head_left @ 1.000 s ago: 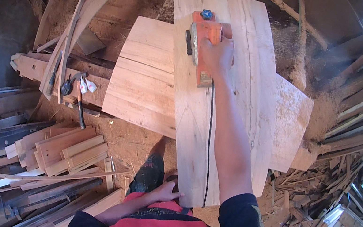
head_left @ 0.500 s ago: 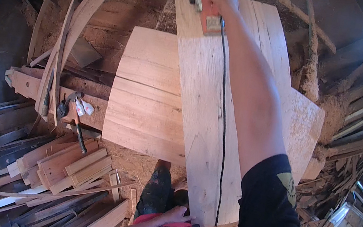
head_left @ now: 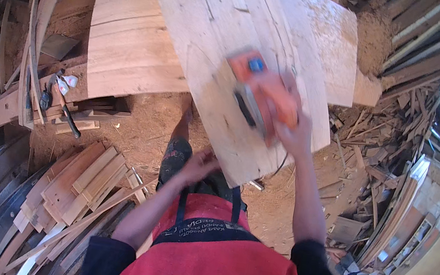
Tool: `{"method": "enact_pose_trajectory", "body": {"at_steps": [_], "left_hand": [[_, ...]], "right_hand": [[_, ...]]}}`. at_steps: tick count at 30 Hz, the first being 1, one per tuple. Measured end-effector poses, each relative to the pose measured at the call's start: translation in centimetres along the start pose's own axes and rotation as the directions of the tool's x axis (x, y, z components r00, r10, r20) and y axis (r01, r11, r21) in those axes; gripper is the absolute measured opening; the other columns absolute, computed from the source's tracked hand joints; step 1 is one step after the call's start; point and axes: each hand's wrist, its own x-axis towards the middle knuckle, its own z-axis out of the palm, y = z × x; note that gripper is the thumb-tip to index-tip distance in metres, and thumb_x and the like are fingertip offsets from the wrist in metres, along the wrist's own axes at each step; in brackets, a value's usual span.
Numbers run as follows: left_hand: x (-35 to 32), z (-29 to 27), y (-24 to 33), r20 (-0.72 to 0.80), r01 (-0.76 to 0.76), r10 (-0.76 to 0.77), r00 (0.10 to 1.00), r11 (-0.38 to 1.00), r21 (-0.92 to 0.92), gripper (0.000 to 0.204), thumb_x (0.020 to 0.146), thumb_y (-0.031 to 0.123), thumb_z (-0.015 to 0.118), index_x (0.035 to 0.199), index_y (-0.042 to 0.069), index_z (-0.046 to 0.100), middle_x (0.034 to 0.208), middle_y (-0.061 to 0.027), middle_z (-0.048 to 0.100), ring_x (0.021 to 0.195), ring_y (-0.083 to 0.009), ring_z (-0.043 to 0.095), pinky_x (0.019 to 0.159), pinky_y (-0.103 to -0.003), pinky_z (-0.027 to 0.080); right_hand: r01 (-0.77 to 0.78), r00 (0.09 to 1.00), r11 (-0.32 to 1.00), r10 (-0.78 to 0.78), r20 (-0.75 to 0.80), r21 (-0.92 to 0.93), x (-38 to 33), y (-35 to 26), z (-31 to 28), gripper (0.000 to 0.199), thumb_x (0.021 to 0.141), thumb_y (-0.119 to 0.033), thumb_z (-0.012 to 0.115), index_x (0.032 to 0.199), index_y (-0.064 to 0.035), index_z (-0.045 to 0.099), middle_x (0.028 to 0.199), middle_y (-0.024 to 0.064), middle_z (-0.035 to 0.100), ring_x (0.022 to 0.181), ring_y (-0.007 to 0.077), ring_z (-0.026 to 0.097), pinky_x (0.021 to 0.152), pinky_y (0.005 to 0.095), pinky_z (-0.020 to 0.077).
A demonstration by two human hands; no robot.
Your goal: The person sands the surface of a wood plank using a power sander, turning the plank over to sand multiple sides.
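1. We judge the step in hand to be planing the face of the long board, which runs from the top centre of the frame down to our waist, tilted to the right.
2. Our right hand sits right of centre on the orange power planer, fingers curled tight around its rear grip; motion blur hides the fingertips.
3. Our left hand, just below centre, steadies the board's near end, fingers bent over the edge, not spread.
4. The planer lies flat on the board's lower half, its dark cord dropping off the right edge.
5. The next move, we think, calls for even downward pressure and a straight push along the grain, with the cord kept clear.
6. The board is pale, freshly cut wood with faint grain lines; a wider panel of joined planks lies under it at upper left.
7. Sawdust covers the ground; short offcuts pile at lower left, splintered scraps at right.
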Motion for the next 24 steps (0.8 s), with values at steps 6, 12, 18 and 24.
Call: {"method": "enact_pose_trajectory", "body": {"at_steps": [6,12,18,24], "left_hand": [[3.0,-0.5,5.7,-0.348,-0.081,0.012,0.937,0.980,-0.183,0.043,0.099,0.031,0.065,0.127,-0.001,0.057,0.113,-0.0120,0.070,0.099,-0.0181,0.069,0.085,-0.034,0.057],[2.7,1.5,6.2,-0.466,-0.078,0.073,0.882,0.997,0.009,0.044,0.101,0.036,0.063,0.125,-0.001,0.058,0.114,-0.0120,0.070,0.099,-0.0179,0.068,0.087,-0.033,0.056],[3.3,1.4,6.2,-0.482,0.037,-0.004,0.876,0.998,0.059,0.042,0.102,0.034,0.062,0.125,-0.001,0.058,0.113,-0.0101,0.069,0.099,-0.0174,0.066,0.087,-0.033,0.055],[3.0,2.5,7.9,-0.485,0.115,-0.073,0.872,0.992,0.057,0.045,0.103,0.038,0.059,0.128,0.000,0.059,0.116,-0.0089,0.069,0.100,-0.0168,0.066,0.081,-0.035,0.055]], "right_hand": [[-0.351,0.927,0.913,0.370,-0.059,0.208,-25.5,8.8,-7.3,0.029,0.072,-0.011,0.074,0.098,0.0014,0.070,0.080,0.0074,0.069,0.074,0.0158,0.064,0.068,0.0341,0.0521],[-0.354,0.929,0.915,0.368,-0.043,0.195,-30.2,12.2,-8.7,0.028,0.071,-0.010,0.074,0.097,0.0013,0.069,0.080,0.0093,0.070,0.073,0.0146,0.064,0.066,0.0339,0.0514],[-0.243,0.962,0.954,0.260,-0.079,0.173,-22.2,9.0,-8.2,0.028,0.073,-0.017,0.075,0.092,0.0015,0.068,0.077,0.0150,0.070,0.070,0.0230,0.069,0.064,0.0385,0.0525],[-0.153,0.979,0.975,0.172,-0.111,0.162,-12.7,5.9,-6.3,0.030,0.073,-0.022,0.077,0.090,0.0012,0.068,0.074,0.0189,0.068,0.067,0.0303,0.070,0.063,0.0405,0.0524]]}}
